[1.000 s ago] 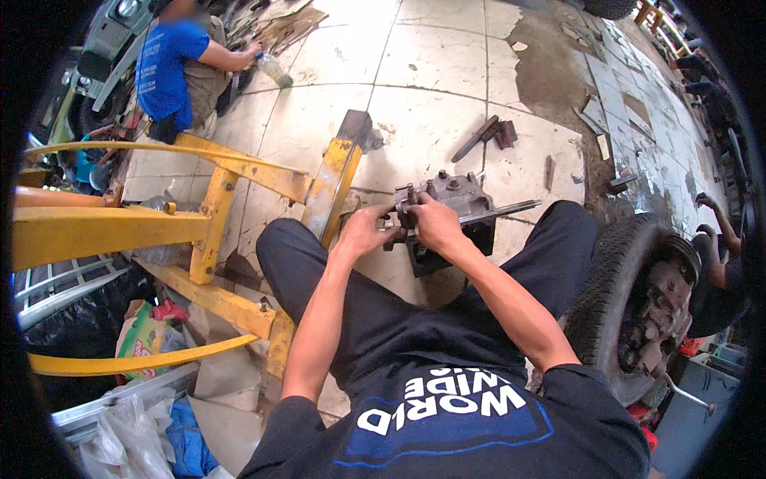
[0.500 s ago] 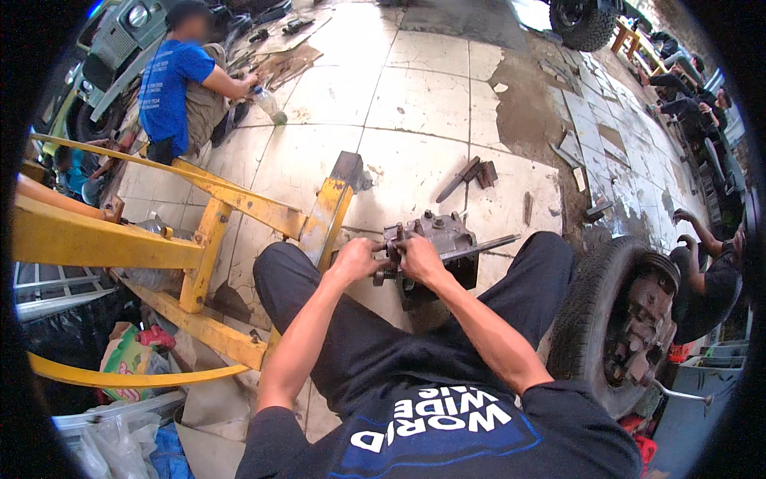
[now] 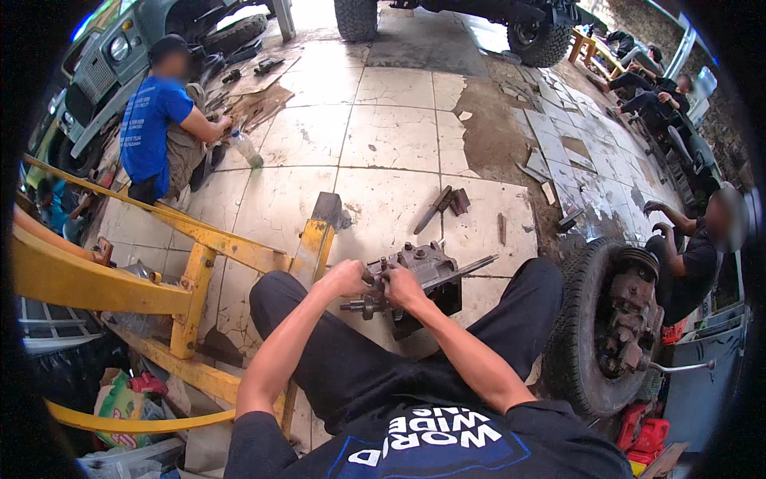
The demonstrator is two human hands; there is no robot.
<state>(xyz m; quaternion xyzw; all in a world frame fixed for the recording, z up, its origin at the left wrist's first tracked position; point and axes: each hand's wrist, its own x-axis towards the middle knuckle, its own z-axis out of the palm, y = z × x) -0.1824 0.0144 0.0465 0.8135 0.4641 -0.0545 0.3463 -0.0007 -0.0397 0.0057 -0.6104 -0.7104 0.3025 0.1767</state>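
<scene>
Between my bent knees a grey, greasy metal gearbox housing [image 3: 435, 262] rests on the tiled floor. A long thin metal shaft [image 3: 476, 267] juts out on its right side, and a short stepped shaft end [image 3: 359, 306] sticks out at its left. Both hands meet at the housing's upper left corner. My left hand [image 3: 345, 279] is closed, fingertips pinching at something small there. My right hand [image 3: 403, 287] is closed too, its fingers pressed against a small upright part next to the left fingertips. What lies between the fingers is hidden.
A yellow steel frame [image 3: 187, 299] reaches in from the left. At my right stands a tyre [image 3: 568, 335] with a hub assembly. Dark metal pieces [image 3: 435, 211] lie beyond the gearbox. A person in blue [image 3: 159, 120] sits far left near a bottle [image 3: 247, 149]; another person [image 3: 692, 259] sits right.
The view has tilted up, so the floor and vehicles beyond show more. My hands stay at the same corner of the gearbox, and the short shaft end at its left shows more plainly.
</scene>
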